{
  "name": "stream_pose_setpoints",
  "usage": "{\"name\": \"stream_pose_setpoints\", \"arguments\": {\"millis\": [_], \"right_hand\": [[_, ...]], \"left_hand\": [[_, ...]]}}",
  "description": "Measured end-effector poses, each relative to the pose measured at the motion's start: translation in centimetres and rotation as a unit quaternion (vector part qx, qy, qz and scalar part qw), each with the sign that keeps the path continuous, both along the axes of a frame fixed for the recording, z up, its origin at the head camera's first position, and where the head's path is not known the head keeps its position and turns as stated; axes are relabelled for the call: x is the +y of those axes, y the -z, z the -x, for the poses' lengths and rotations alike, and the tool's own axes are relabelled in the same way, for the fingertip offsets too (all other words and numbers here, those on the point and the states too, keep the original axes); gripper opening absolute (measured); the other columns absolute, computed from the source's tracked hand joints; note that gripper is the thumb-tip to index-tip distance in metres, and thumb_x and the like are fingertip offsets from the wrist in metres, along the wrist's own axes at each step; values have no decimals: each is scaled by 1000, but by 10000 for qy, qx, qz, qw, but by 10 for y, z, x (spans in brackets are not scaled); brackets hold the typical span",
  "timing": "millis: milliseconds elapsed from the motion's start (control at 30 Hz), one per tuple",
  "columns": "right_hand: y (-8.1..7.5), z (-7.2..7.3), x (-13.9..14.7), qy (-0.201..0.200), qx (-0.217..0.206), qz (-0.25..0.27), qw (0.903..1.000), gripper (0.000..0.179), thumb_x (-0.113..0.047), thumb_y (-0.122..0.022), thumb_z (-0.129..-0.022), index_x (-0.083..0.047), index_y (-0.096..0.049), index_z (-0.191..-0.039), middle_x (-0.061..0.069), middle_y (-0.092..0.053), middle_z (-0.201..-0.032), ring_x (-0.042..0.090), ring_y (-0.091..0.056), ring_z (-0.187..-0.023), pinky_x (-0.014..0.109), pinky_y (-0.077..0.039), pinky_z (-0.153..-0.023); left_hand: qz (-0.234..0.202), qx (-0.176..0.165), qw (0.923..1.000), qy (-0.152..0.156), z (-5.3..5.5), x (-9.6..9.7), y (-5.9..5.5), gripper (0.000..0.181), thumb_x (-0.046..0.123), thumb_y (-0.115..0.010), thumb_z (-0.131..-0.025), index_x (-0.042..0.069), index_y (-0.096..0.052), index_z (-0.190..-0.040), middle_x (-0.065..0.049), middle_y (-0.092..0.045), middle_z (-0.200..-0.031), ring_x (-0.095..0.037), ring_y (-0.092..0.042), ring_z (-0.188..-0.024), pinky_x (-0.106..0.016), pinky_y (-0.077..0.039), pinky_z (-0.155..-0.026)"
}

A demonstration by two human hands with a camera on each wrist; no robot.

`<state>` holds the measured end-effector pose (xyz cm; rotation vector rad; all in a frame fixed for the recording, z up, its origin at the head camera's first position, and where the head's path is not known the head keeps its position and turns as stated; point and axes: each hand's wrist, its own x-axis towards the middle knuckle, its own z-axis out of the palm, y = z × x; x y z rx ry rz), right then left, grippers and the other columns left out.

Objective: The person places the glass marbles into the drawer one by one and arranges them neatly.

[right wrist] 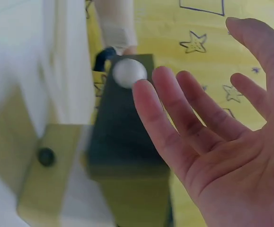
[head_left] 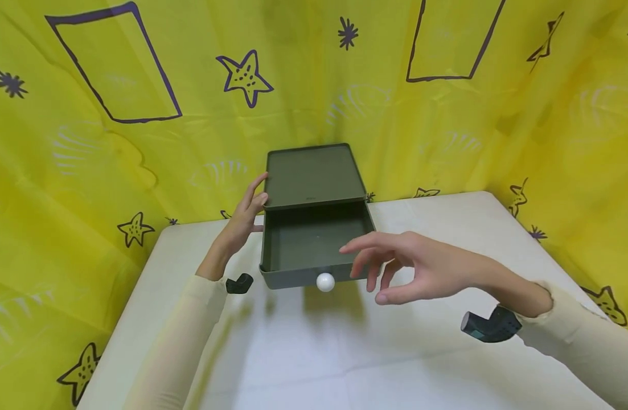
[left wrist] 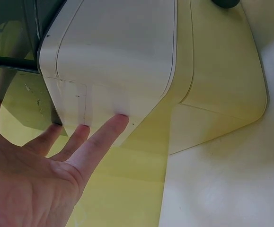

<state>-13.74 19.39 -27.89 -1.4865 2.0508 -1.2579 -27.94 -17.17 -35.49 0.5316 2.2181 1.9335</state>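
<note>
A small drawer unit with a dark green top stands on the table, its upper drawer pulled out. No contents show inside the visible part of that drawer. On its front is a round white knob. My left hand rests against the unit's left side, fingers extended; in the left wrist view fingertips touch its pale side panel. To the right of the knob, my right hand hangs with loosely bent, spread fingers holding nothing. It hides the drawer's front right corner.
Below the green drawer, a pale lower part with a dark knob shows in the right wrist view. The white table spreads in front of the unit. A yellow patterned curtain hangs behind and along both sides.
</note>
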Motion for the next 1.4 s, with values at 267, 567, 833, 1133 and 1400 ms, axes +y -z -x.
{"name": "stream_pose_setpoints", "arguments": {"millis": [267, 567, 833, 1133, 1400], "right_hand": [[35, -5, -8, -156, -492, -183, 9985, 66, -11, -70, -98, -12, -37, -155, 6, -64, -133, 17, -71, -101, 36, -60, -83], [63, -5, -26, 140, -959, -23, 9953, 69, -16, -70, -99, -19, -34, -158, 7, -53, -147, 20, -73, -102, 37, -59, -89], [81, -11, -45, 806, -429, 898, 9918, 53, -8, -68, -99, -9, -48, -148, 10, -66, -128, 22, -76, -87, 36, -61, -77], [90, -17, -59, 1408, -634, 1709, 9731, 37, 1, -68, -96, -5, -62, -132, 15, -72, -112, 22, -75, -68, 39, -61, -61], [94, -19, -65, 1783, -380, 1870, 9653, 31, 3, -68, -95, -7, -67, -125, 10, -75, -100, 18, -73, -63, 35, -58, -54]], "left_hand": [[-12, -16, 10000, 30, 0, 1, -2, 63, 48, -45, -103, 45, -21, -161, -2, -10, -169, -35, -22, -153, -78, -33, -103], [-90, -1, 9999, 100, 3, 0, -1, 63, 45, -44, -104, 44, -20, -162, 0, -8, -170, -37, -22, -152, -79, -31, -104], [-78, -68, 9999, 90, 3, -2, -1, 63, 45, -44, -104, 44, -19, -162, -1, -8, -170, -38, -22, -152, -78, -30, -105], [-94, 28, 9999, 73, 1, -2, -1, 63, 46, -44, -104, 43, -20, -162, -1, -9, -169, -36, -23, -152, -78, -33, -103], [-73, 29, 9999, 87, 1, -1, 0, 64, 47, -44, -104, 44, -19, -162, 1, -7, -170, -37, -24, -152, -78, -31, -104]]}}
